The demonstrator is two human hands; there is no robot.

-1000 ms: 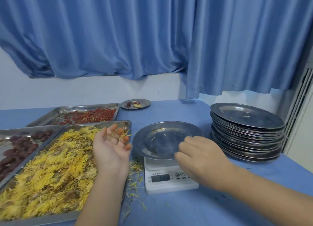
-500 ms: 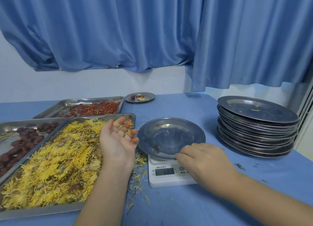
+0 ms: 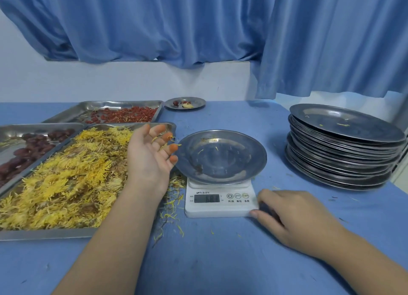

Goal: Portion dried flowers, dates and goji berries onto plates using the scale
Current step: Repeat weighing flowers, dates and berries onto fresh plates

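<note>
A steel plate (image 3: 220,157) with a few petal scraps sits on a white digital scale (image 3: 220,204) whose display is lit. My left hand (image 3: 152,155) is palm up over the right edge of the tray of yellow dried flowers (image 3: 66,179), its fingertips stained orange, a few petals on the fingers, just left of the plate's rim. My right hand (image 3: 284,213) rests on the table at the scale's front right corner, thumb and fingers touching its side. A tray of dark red dates (image 3: 28,146) lies at the left and a tray of goji berries (image 3: 123,115) behind.
A tall stack of steel plates (image 3: 344,146) stands at the right. A small plate (image 3: 185,103) with dates, berries and flowers sits at the back. Loose petals litter the blue tablecloth (image 3: 220,261) between flower tray and scale. Blue curtains hang behind.
My right hand left the plate's front rim and dropped to the scale's right front corner. My left hand shifted slightly toward the plate.
</note>
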